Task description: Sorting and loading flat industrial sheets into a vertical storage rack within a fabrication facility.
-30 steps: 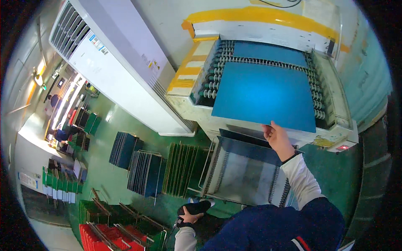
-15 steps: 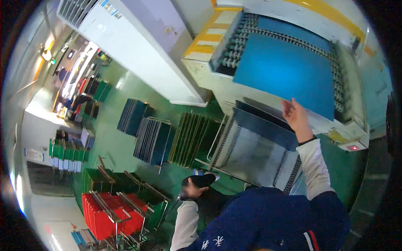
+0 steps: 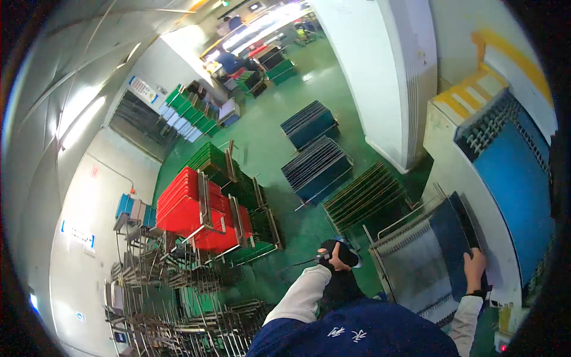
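Note:
My right hand (image 3: 474,268), with a dark band at the wrist, is closed at the right edge of a dark blue flat panel (image 3: 447,244). The panel stands tilted in a metal rack (image 3: 410,265) lined with rows of coil-like slots. Part of a second dark panel edge shows behind it. My left hand (image 3: 339,259) is low in front of my body, over a black shoe and my dark trouser leg. Its thumb and a finger are apart, and I see nothing held. A thin dark cord or strap shows by its wrist.
A roller machine (image 3: 485,128) with blue panels (image 3: 505,184) on top stands at the right. Racks of dark panels (image 3: 318,169) and green-edged panels (image 3: 366,196) sit on the green floor (image 3: 270,137). Red panels (image 3: 184,202), stacked metal frames (image 3: 196,309) and a white pillar (image 3: 372,65) stand around. People work far off.
The view has turned left, so the machine now sits at the far right. My right hand has gone from beside the blue panel on the rollers down to the dark panel in the rack.

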`<state>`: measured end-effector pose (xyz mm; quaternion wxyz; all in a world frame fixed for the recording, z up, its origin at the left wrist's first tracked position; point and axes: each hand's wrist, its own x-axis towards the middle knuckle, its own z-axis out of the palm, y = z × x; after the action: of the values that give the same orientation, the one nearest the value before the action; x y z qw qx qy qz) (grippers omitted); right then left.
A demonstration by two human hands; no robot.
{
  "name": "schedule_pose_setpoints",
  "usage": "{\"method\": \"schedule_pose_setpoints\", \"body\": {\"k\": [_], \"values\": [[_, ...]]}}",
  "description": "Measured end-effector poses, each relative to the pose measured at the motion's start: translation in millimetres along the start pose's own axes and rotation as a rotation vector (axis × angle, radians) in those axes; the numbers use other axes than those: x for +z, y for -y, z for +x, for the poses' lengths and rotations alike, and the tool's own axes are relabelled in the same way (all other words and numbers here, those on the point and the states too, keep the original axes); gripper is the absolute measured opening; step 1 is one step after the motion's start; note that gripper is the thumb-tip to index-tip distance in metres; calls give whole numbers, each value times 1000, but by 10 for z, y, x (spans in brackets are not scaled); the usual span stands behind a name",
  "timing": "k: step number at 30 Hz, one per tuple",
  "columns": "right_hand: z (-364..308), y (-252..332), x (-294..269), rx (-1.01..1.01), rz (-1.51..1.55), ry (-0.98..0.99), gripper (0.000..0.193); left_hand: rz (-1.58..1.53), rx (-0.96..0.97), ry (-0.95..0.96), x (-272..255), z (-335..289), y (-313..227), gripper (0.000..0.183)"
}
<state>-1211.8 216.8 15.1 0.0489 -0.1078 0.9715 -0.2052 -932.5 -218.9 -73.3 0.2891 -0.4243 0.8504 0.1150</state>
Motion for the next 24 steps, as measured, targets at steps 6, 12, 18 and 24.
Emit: {"method": "schedule_pose_setpoints", "body": {"k": [6,12,18,24], "values": [[76,8,153,59,-138,28,28,-264,194,-74,687,461,419,130],[68,-183,206,78,-138,7,33,-227,161,-132,460,297,199,135],[68,80,181,97,-152,-3,35,-515,267,-101,1092,639,494,127],[18,-191,338,117,-177,-67,33,-248,186,-131,640,373,265,126]]}}
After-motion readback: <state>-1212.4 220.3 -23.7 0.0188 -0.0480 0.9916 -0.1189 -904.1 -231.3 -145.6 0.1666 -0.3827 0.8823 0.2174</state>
